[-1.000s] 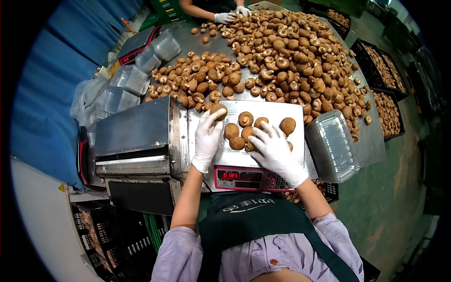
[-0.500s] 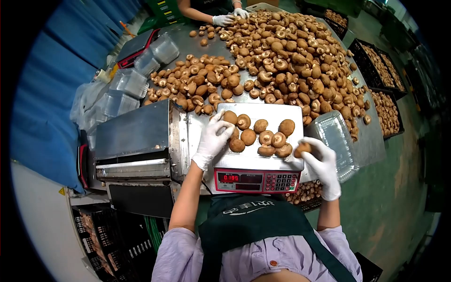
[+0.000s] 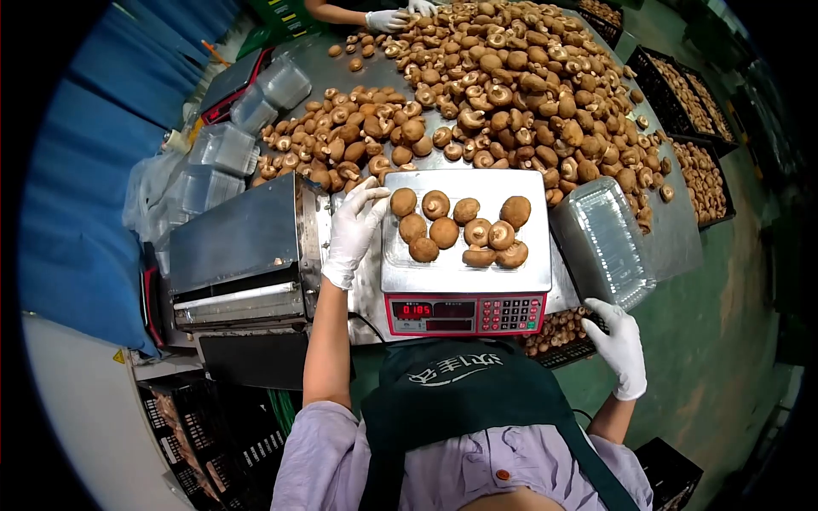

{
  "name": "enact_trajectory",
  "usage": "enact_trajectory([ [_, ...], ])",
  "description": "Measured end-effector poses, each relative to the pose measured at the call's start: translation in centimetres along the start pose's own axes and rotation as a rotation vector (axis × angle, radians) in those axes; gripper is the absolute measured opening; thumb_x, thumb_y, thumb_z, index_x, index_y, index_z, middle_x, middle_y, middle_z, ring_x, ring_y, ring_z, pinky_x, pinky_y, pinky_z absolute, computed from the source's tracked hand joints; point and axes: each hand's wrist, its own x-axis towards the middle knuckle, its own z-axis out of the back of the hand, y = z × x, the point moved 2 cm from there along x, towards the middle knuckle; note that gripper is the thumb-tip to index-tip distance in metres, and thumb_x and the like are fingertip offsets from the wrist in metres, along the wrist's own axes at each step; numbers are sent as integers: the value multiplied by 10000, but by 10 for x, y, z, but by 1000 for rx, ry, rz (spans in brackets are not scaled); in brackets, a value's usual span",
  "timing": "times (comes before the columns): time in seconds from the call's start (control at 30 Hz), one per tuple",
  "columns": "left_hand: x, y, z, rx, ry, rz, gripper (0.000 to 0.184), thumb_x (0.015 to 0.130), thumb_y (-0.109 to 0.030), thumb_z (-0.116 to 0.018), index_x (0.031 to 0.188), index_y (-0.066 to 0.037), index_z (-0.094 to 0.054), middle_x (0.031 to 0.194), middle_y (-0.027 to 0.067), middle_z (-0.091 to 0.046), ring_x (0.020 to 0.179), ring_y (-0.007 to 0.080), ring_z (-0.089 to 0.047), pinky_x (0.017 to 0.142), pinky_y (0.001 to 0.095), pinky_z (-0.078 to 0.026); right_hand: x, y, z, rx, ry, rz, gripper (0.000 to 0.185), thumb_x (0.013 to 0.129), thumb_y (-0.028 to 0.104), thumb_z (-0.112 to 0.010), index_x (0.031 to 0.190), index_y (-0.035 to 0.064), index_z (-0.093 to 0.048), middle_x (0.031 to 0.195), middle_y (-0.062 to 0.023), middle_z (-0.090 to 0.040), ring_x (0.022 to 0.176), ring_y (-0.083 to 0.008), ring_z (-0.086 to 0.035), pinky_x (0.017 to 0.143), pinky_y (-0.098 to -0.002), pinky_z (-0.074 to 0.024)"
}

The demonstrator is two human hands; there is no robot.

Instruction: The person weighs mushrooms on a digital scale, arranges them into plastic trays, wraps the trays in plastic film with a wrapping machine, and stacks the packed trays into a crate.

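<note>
Several brown shiitake mushrooms [image 3: 444, 232] sit in a clear, shallow plastic tray [image 3: 443, 255] on the scale's metal platform [image 3: 511, 279]. Red digits glow on the scale's display [image 3: 415, 310], apparently 0185. My left hand [image 3: 354, 228], in a white glove, is at the platform's left edge with its fingers apart and nothing visible in them. Beyond the table's front edge, my gloved right hand [image 3: 619, 349] hangs open beside a black crate of mushrooms [image 3: 558, 334], with no mushroom showing in its fingers.
A large mushroom pile [image 3: 545, 94] and a smaller one [image 3: 349, 132] cover the table behind the scale. Clear containers [image 3: 603, 243] stand stacked at right, more [image 3: 223, 149] at left. A wrapping machine [image 3: 234, 230] adjoins the scale. Across the table, a co-worker's gloved hands [image 3: 388, 20] touch mushrooms.
My right hand has moved down and right, off the scale, and the mushroom it held is out of its fingers. My left hand has drawn back left from the mushrooms. The view has shifted slightly.
</note>
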Motion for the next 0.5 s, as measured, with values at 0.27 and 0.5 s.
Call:
enact_trajectory([
  [0.27,-5,-13,-31,249,209,-137,517,780,-315,-688,1255,-150,-568,1461,163,-339,1349,312,-316,1106,418,-260,87,29,-40,209,-238,240,317,796,108,-679,1103,43,-628,1058,-159,-643,986,-285,-622,854,-341,-491],
  [0.5,-22,-13,-58,678,298,-326,624,750,-438,-677,1282,-139,-543,1410,195,-374,1359,410,-222,1112,540,-138,160,47,-82,173,-168,386,458,790,199,-679,1216,71,-569,1236,-164,-569,1143,-308,-531,972,-354,-429],
])
